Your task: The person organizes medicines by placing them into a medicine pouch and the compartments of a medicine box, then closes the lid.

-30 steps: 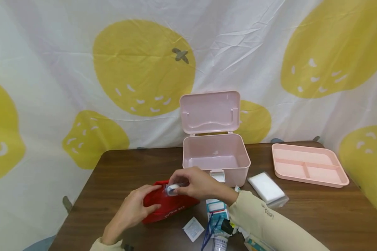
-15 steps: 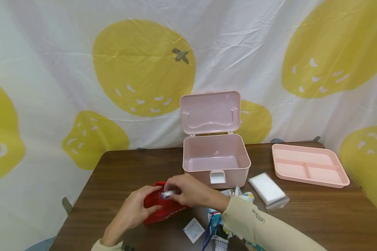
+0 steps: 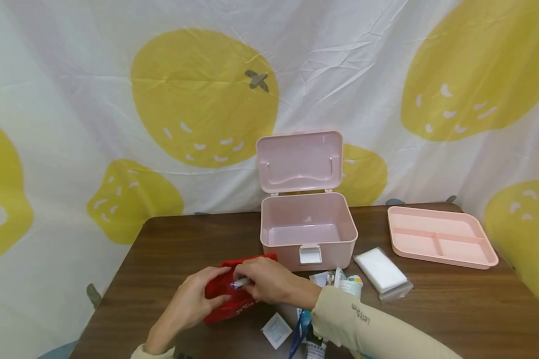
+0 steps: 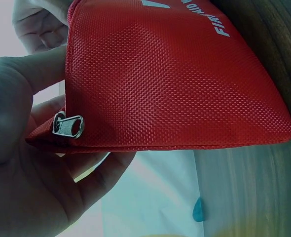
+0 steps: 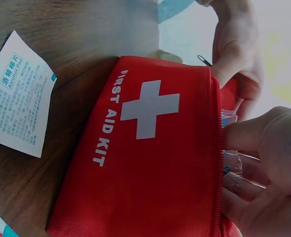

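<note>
A red pouch (image 3: 224,294) marked FIRST AID KIT lies at the table's front left, its zipped mouth apart in the right wrist view. The left hand (image 3: 186,304) grips the pouch's left end, thumb on the near side and fingers behind; a metal zipper pull (image 4: 68,126) hangs by that palm. At the mouth, the right hand (image 3: 267,281) pinches a small clear-wrapped item (image 3: 240,283), its fingertips partly inside the pouch (image 5: 155,148). The wrapped item (image 5: 233,168) is partly hidden by the fingers and the pouch edge.
Behind stands a pink box (image 3: 309,219) with its lid up. A pink divided tray (image 3: 442,237) lies at right, a white packet (image 3: 381,269) before it. An alcohol pad sachet (image 3: 276,330) lies by the pouch; a bottle (image 3: 316,349) and several packets sit under the right forearm.
The right hand has moved slightly left and down toward the pouch mouth with the wrapped item, which is now less visible. The left hand has kept its grip on the pouch.
</note>
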Available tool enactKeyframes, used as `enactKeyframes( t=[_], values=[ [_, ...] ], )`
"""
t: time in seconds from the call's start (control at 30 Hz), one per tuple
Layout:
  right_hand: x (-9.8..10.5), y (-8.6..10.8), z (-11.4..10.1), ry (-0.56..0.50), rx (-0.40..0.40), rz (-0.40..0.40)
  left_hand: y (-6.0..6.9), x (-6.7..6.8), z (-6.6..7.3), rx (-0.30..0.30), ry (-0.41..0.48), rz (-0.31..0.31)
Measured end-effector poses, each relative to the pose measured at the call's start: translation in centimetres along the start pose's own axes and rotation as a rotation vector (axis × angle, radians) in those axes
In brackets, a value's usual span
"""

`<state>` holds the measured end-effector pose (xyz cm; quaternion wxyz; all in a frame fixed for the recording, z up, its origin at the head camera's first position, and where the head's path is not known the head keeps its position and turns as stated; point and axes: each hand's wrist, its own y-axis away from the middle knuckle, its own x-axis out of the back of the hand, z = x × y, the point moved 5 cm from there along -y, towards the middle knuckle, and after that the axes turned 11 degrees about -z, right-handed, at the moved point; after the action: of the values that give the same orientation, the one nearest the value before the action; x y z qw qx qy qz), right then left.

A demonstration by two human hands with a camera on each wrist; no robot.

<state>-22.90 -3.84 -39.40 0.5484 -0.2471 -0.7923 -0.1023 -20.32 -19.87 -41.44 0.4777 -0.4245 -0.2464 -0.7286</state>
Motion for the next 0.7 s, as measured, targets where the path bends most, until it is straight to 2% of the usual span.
enactKeyframes(
  t=[0.4, 0.7],
  values=[
    [-0.45, 0.03, 0.26, 0.029, 0.005, -0.021, 0.03, -0.03, -0.08, 0.025, 0.008, -0.018],
    [-0.41, 0.16, 0.37, 0.008, 0.005, -0.036, -0.06, 0.04, 0.03, 0.038, 0.008, -0.025]
  ],
)
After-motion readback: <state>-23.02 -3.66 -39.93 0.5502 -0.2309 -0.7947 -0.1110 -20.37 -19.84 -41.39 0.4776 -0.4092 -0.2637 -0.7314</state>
